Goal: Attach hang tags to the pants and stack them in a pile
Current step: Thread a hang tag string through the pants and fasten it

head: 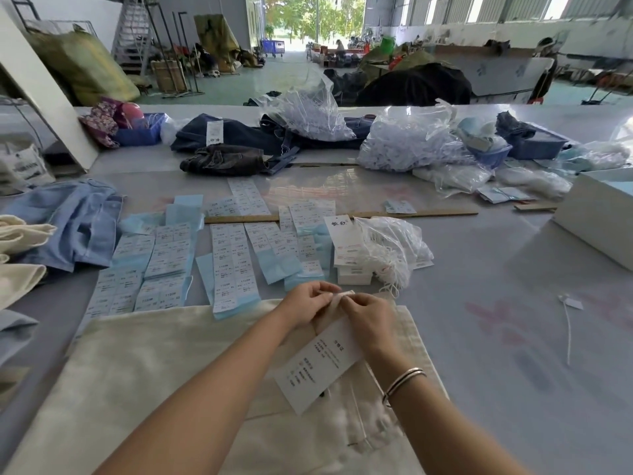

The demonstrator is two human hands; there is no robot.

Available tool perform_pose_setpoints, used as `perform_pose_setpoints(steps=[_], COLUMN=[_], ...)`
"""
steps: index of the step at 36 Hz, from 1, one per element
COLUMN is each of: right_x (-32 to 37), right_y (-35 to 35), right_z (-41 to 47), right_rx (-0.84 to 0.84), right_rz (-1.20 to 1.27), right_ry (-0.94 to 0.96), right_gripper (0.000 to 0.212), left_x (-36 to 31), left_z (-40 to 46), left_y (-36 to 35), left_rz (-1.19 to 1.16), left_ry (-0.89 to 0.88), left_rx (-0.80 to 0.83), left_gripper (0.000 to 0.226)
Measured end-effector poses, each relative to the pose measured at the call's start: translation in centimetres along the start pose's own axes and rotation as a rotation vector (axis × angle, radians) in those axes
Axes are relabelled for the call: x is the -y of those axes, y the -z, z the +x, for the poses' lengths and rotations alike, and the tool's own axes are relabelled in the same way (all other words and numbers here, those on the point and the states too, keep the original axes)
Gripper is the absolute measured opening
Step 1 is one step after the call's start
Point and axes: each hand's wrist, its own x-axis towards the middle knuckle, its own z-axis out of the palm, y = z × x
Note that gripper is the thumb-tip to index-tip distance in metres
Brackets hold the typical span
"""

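Cream pants (144,371) lie flat on the table in front of me. A white hang tag (318,365) with printed text rests on them, tilted, partly under my right wrist. My left hand (308,303) and my right hand (366,317) meet above the tag's upper end, fingers pinched together on a small white piece, apparently the tag's string or a belt loop (344,294). A stack of blank hang tags (346,248) stands just beyond my hands, beside a plastic bag of white strings (394,252).
Blue-backed size sticker sheets (233,262) cover the table ahead. Light blue pants (78,228) and cream pants (20,255) lie at the left. A loose string tag (568,310) lies right. A wooden ruler (342,217), dark jeans (236,142), plastic bags and a white box (599,217) sit farther back.
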Motion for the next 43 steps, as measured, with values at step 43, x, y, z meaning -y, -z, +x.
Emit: perform_pose_setpoints(steps=[43], right_x=[1.5], right_y=[5.6], right_z=[0.3], right_rx=[0.376], right_rz=[0.890], right_ry=[-0.246], right_gripper=[0.023], left_x=[-1.8], left_z=[-1.6], left_y=[-1.3], left_rz=[-0.283], left_ry=[-0.182], left_rx=[-0.063], left_gripper=[0.022])
